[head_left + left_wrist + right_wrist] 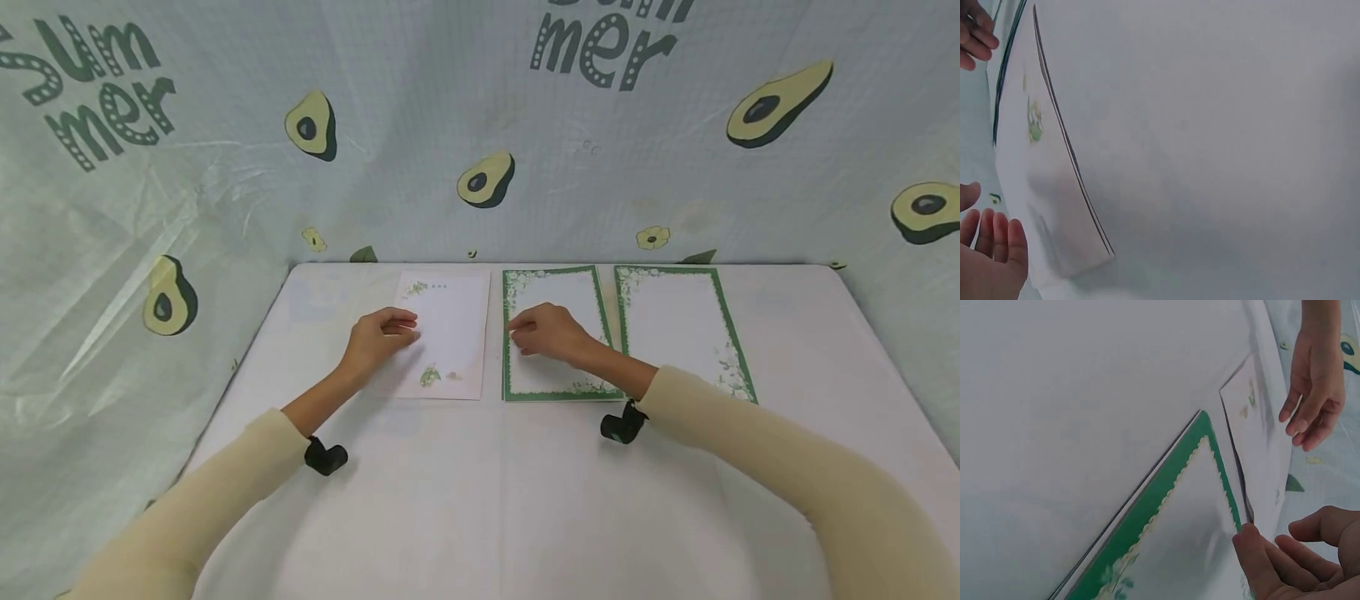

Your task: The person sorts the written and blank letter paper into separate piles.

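Observation:
My left hand (pixel 377 340) is over the left part of a pale paper sheet (pixel 459 333) with small green plant prints. Its fingers are loosely bent, with nothing between them; in the left wrist view the left hand (pixel 991 265) shows a gap between thumb and fingers. Over the middle sheet (pixel 558 292), which has a green leafy border, is my right hand (pixel 550 333). In the right wrist view, a fingertip of the right hand (pixel 1297 556) is right at that sheet's long edge, its thumb held apart. Both sheets lie flat, side by side.
A second green-bordered sheet (pixel 675 317) lies right of the middle one, partly behind the right forearm. All rest on a white-covered table (pixel 450 500). Behind rises a pale curtain (pixel 405 100) printed with avocados. Each wrist carries a small black camera (pixel 326 457).

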The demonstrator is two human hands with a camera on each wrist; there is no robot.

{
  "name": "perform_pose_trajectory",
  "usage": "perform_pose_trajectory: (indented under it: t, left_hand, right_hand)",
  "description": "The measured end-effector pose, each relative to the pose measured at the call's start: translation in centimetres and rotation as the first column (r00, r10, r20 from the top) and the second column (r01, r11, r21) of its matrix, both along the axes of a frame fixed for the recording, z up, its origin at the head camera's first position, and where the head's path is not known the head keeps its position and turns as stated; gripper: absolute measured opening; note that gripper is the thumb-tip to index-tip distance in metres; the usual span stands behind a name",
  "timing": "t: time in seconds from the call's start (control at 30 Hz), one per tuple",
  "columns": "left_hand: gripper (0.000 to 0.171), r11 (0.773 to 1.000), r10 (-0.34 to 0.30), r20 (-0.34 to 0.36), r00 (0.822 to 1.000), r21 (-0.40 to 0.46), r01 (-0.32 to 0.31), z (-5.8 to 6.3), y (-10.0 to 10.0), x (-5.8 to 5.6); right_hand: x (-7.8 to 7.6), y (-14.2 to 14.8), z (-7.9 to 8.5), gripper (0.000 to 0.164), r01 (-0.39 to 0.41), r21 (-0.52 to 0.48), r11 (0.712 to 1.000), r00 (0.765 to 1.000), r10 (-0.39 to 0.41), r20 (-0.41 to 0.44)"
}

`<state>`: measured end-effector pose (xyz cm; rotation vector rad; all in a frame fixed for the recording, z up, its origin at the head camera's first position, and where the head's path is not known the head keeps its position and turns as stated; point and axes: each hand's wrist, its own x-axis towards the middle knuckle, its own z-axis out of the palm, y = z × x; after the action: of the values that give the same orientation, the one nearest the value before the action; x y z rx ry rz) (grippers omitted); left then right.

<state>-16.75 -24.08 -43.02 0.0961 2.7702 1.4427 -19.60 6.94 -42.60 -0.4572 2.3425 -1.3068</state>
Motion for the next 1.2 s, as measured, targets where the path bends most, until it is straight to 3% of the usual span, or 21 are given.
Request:
perform_pose_trajectory:
  t: [0.23, 0.43, 0.57, 0.77, 0.9, 1.07, 1.2]
  left_hand:
    - [0.034, 0.993, -0.118, 0.047, 0.992, 0.036, 0.116, 0.2, 3.5, 0.3]
    - [0.036, 0.977, -0.199, 0.115, 0.973, 0.105, 0.187, -0.1, 5.9, 0.2]
    - [0.039, 0.969, -0.226, 0.162, 0.961, 0.135, 0.206, -0.1, 7.1, 0.3]
    - [0.048, 0.96, -0.259, 0.22, 0.94, 0.163, 0.227, 0.1, 8.5, -0.4]
    - [0.053, 0.956, -0.272, 0.284, 0.92, 0.192, 0.223, -0.1, 9.3, -1.1]
    - [0.057, 0.947, -0.294, 0.348, 0.89, 0.231, 0.222, -0.8, 10.1, -2.1]
    - [0.059, 0.953, -0.281, 0.366, 0.887, 0.22, 0.21, -1.0, 10.4, -2.6]
  right_hand:
    - [0.3, 4.6, 0.8, 0.03, -0.03, 0.112, 0.993, 0.993, 0.042, -0.108]
    - [0.4, 9.3, 1.1, 0.029, 0.028, 0.181, 0.983, 0.979, 0.009, -0.202]
    - [0.6, 11.7, 1.3, 0.031, 0.071, 0.21, 0.975, 0.977, -0.025, -0.212]
    - [1.0, 13.6, 1.1, 0.039, 0.095, 0.136, 0.986, 0.995, -0.088, -0.055]
    - [1.0, 14.0, 0.6, 0.042, 0.122, 0.04, 0.992, 0.99, -0.124, 0.068]
    - [0.9, 13.9, 0.1, 0.046, 0.143, -0.038, 0.989, 0.979, -0.135, 0.155]
    - [0.7, 13.5, -0.2, 0.049, 0.136, -0.064, 0.989, 0.976, -0.123, 0.182]
